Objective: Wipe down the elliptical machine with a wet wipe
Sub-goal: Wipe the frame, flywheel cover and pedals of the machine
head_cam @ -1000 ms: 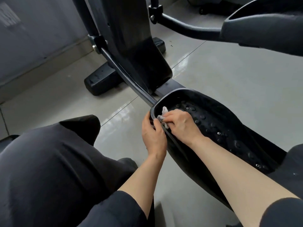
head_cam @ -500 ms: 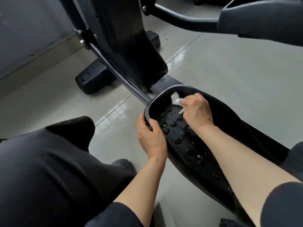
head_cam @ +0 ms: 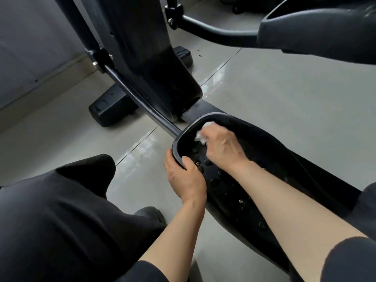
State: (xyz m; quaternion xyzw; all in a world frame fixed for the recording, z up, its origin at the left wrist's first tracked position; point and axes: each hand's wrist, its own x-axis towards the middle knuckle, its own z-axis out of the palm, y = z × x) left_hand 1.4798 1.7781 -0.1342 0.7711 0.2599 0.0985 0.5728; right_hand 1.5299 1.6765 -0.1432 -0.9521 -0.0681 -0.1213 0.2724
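A black elliptical machine fills the view; its near foot pedal [head_cam: 272, 159] is a long studded tray with a raised rim. My right hand [head_cam: 221, 146] is inside the pedal's front end, gripping a crumpled white wet wipe [head_cam: 201, 135] and pressing it against the inner front wall. My left hand [head_cam: 185, 176] grips the pedal's left rim, thumb hooked over the edge. My right forearm covers part of the studded floor.
The machine's black central housing [head_cam: 146, 58] and a pedal arm [head_cam: 142, 100] rise ahead, with a base foot [head_cam: 112, 110] on the glossy tiled floor. The second pedal [head_cam: 317, 33] hangs at the upper right. My dark-trousered knee [head_cam: 61, 210] fills the lower left.
My right hand has carried the wipe from the pedal's left rim by my left hand forward and across to the front inner wall. My left hand has kept its grip on the rim.
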